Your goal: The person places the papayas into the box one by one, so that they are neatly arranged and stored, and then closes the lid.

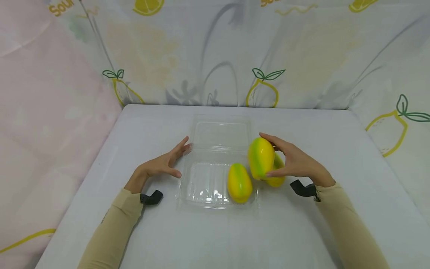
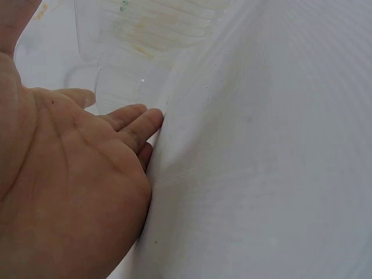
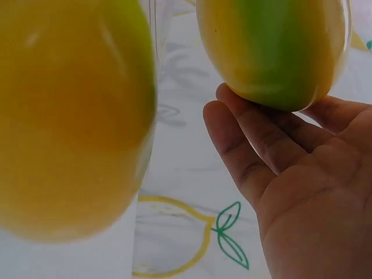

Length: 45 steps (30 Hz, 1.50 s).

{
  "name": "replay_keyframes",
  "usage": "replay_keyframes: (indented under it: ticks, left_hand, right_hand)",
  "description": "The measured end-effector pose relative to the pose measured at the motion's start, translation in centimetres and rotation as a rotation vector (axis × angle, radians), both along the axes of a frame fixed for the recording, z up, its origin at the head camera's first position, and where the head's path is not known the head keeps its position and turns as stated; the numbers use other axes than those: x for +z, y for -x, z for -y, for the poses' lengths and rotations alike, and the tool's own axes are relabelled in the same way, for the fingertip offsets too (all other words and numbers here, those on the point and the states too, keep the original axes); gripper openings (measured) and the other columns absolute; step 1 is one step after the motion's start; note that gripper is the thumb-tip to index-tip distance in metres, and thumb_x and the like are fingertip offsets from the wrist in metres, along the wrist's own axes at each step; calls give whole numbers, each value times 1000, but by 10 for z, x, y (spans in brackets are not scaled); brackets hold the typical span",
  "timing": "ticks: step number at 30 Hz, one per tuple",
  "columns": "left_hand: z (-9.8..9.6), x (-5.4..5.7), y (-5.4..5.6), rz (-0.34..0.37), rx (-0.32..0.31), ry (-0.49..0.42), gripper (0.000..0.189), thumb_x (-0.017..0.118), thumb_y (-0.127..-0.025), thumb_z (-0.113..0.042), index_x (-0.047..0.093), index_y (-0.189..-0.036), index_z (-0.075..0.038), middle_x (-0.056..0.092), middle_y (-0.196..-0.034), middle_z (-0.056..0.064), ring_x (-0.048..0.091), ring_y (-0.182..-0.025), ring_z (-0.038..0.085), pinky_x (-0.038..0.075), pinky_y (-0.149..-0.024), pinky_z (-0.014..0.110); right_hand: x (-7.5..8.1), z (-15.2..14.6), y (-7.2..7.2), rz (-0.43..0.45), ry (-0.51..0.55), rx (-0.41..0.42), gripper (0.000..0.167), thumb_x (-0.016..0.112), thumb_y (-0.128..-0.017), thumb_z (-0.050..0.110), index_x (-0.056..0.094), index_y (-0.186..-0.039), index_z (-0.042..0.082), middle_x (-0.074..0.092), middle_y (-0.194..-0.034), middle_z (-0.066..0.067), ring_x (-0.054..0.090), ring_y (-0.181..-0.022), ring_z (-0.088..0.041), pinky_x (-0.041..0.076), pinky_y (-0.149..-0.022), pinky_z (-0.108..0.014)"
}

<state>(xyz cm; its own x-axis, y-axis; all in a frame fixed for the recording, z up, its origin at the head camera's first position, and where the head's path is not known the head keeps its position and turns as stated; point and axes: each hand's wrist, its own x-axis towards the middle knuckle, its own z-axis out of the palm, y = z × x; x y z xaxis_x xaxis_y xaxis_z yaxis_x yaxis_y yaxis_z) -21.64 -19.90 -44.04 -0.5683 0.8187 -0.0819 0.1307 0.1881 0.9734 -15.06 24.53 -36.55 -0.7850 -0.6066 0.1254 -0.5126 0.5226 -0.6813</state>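
A clear plastic clamshell box (image 1: pixel 205 183) lies on the table with its lid (image 1: pixel 221 133) folded back behind it. One glossy yellow mango (image 1: pixel 239 183) with a green stripe sits in the right part of the box. My right hand (image 1: pixel 300 162) holds a second mango (image 1: pixel 260 158) between thumb and fingers, raised over the box's right edge. Partly hidden behind it, a third mango (image 1: pixel 277 182) rests on the table; it looms large as a mango (image 3: pixel 70 116) in the right wrist view. At the box's left side, my left hand (image 1: pixel 164 162) is spread, its fingertips beside the rim.
A white table (image 1: pixel 188 239) carries everything. Cloth printed with lemons hangs as a backdrop (image 1: pixel 201 56) behind its far edge and on both sides. A black wrist mount (image 1: pixel 152 197) sits on the left sleeve, and another mount (image 1: pixel 303 188) on the right.
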Motion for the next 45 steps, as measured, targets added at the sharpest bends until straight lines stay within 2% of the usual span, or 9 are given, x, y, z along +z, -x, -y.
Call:
replay_keyframes:
  ticks: [4, 11, 18, 24, 30, 35, 39, 45]
  left_hand:
    - [-1, 0, 1, -8, -6, -3, 124, 82, -80, -25, -17, -156, -23, -5, -165, 12, -4, -152, 33, -2, -117, 60]
    - [-4, -1, 0, -3, -11, -20, 126, 83, -78, -30, -16, -156, -23, -6, -165, 14, -4, -152, 34, -3, -118, 60]
    - [-4, -7, 1, -1, -7, -23, 127, 83, -78, -28, -16, -156, -23, -5, -165, 14, -4, -152, 35, -2, -117, 62]
    - [-1, -6, 0, -2, -10, -32, 126, 84, -78, -28, -16, -156, -25, -5, -165, 14, -4, -152, 35, -2, -117, 61]
    - [3, -5, 2, 7, 1, -16, 127, 84, -77, -26, -15, -156, -26, -5, -166, 10, -2, -153, 33, -1, -118, 60]
    - [4, -1, 2, 3, 13, 3, 127, 85, -77, -27, -14, -157, -28, -4, -166, 9, -2, -153, 32, -1, -119, 60]
    - [2, 0, 1, -4, 19, 9, 126, 84, -78, -25, -14, -157, -25, -4, -166, 11, -1, -152, 35, -1, -117, 62]
    - [2, -1, -1, -14, 30, 17, 126, 84, -77, -24, -13, -157, -23, -2, -166, 12, 0, -152, 35, -1, -117, 63]
  right_hand:
    - [4, 15, 4, -8, -10, 22, 103, 88, -72, 24, 27, -154, 7, 44, -149, -10, 50, -123, -22, 42, -105, -36]
    - [10, 44, 11, -33, 23, 108, 104, 89, -71, 24, 28, -153, 5, 42, -151, -9, 48, -126, -21, 41, -106, -32]
    - [7, 71, 16, 10, 49, 156, 105, 89, -71, 28, 28, -154, 7, 43, -151, -6, 47, -127, -19, 41, -106, -38]
    - [0, 85, 13, 40, 17, 161, 106, 89, -71, 32, 27, -154, 7, 46, -148, -5, 48, -121, -17, 41, -104, -38]
    - [-4, 95, 11, 40, 3, 153, 108, 90, -69, 34, 28, -153, 4, 47, -146, -4, 49, -121, -18, 41, -106, -41]
    - [-6, 102, 8, 103, -59, 135, 112, 87, -69, 47, 25, -155, 11, 45, -147, 1, 48, -126, -15, 38, -112, -40]
    - [-7, 107, 4, 151, -118, 125, 111, 84, -70, 53, 24, -155, 16, 41, -151, 2, 45, -132, -15, 34, -115, -40]
    - [-11, 114, -2, 163, -155, 122, 109, 83, -71, 53, 26, -154, 10, 46, -145, 1, 48, -127, -16, 37, -113, -40]
